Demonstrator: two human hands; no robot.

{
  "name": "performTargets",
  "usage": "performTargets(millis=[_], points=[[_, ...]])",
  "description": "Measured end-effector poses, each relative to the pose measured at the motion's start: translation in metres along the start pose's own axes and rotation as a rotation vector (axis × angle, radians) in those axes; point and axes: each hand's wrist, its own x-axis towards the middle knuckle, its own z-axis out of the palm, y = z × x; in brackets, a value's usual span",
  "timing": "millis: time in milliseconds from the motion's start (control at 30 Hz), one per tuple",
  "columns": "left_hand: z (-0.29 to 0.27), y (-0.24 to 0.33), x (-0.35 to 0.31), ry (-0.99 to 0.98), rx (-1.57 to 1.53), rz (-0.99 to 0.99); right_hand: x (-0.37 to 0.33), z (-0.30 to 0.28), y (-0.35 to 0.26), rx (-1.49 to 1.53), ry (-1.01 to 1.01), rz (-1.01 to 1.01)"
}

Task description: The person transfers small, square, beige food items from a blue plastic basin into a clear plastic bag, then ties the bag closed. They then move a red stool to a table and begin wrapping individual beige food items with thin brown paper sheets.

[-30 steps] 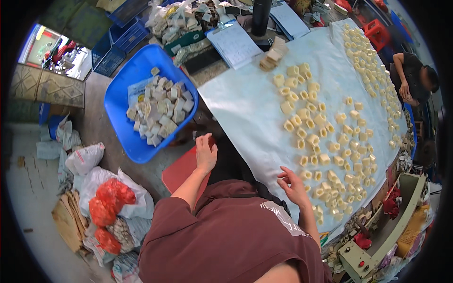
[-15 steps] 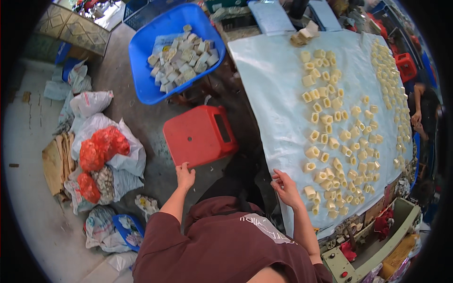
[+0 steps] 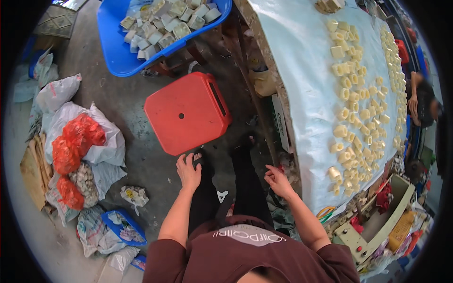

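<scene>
Just below the near edge of a red plastic stool (image 3: 184,113), my left hand (image 3: 189,173) hangs with its fingers apart and nothing in them. Whether its fingertips touch the stool I cannot tell. My right hand (image 3: 279,182) is held in the air left of the table, near the overhanging pale blue sheet (image 3: 302,94). Its fingers are loosely bent and spread, holding nothing. On the sheet lie many pale yellow, hollow, tube-like pieces (image 3: 351,153), well to the right of that hand. Beyond the stool, a blue tub (image 3: 113,56) holds whitish blocks (image 3: 181,30).
Along the left wall are white sacks (image 3: 111,134), red plastic bags (image 3: 66,153) and a small blue basket (image 3: 127,238). A pale green machine (image 3: 363,240) with a red button stands at the lower right. Another person's arm (image 3: 413,101) shows at the far right.
My view has tilted down, so stool, tub and table sit differently and my legs show. My left hand has come off the stool's edge; my right hand has moved away from the table edge.
</scene>
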Motion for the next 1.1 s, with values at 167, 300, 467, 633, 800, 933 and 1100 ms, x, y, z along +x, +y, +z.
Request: performTargets(millis=[167,300,467,633,800,933,1100], points=[[0.037,-0.034,0.053,0.047,0.05,0.207,0.038,0.054,0.051,-0.198,0.045,0.107],[0.045,-0.029,0.09,-0.037,0.095,0.307,0.067,0.074,0.073,-0.269,0.055,0.13],[0.071,-0.032,0.125,-0.017,0.231,0.464,0.12,0.07,0.086,-0.355,0.083,0.114],[0.068,-0.049,0.14,0.021,0.298,0.556,0.2,0.049,0.102,-0.39,0.147,0.085],[0.047,-0.067,0.183,0.172,0.358,0.566,0.268,0.032,0.109,-0.38,0.214,0.025],[0.033,-0.081,0.204,0.199,0.375,0.568,0.304,0.032,0.103,-0.305,0.226,0.048],[0.008,-0.069,0.21,0.035,0.318,0.509,0.345,0.021,0.12,-0.45,0.288,-0.053]])
